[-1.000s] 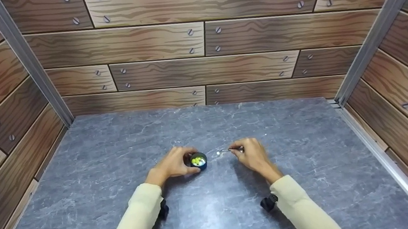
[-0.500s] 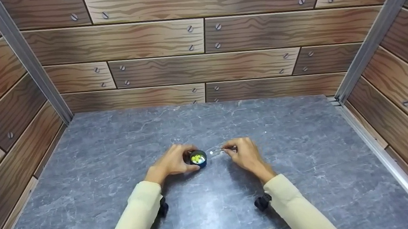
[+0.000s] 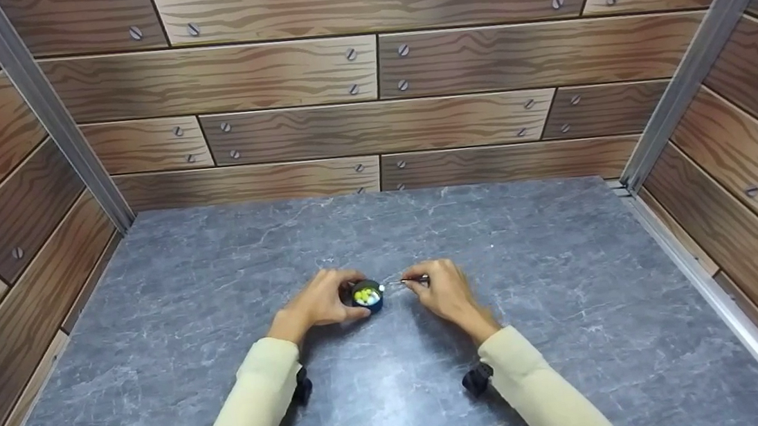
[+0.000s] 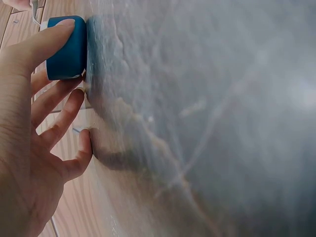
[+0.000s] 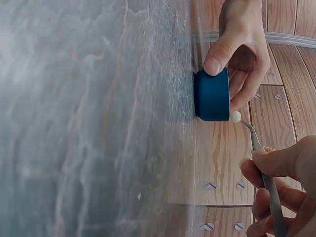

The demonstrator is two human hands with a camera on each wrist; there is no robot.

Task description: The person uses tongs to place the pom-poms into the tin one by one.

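A small blue round container [image 3: 374, 306] stands on the table, its mouth facing up. Yellow and white beads [image 3: 363, 296] lie inside it. My left hand [image 3: 318, 302] grips the container's side, thumb in front and fingers behind; the left wrist view shows the thumb [image 4: 57, 32] flat against the blue wall. My right hand [image 3: 443, 290] pinches metal tweezers [image 5: 269, 185] between thumb and fingers. At the tweezers' bent tip sits a white round bead [image 5: 236, 116], right at the container's rim in the right wrist view.
The grey marbled tabletop [image 3: 216, 256] spreads out around both hands. Wood-patterned panels [image 3: 467, 121] wall in its back and sides, with metal corner posts [image 3: 58, 125]. A tiny white speck [image 3: 492, 246] lies to the right, beyond the right hand.
My right hand has moved left with the tweezers, bringing the white bead from a spot beside the container to its rim. The left hand and the container have stayed in place.
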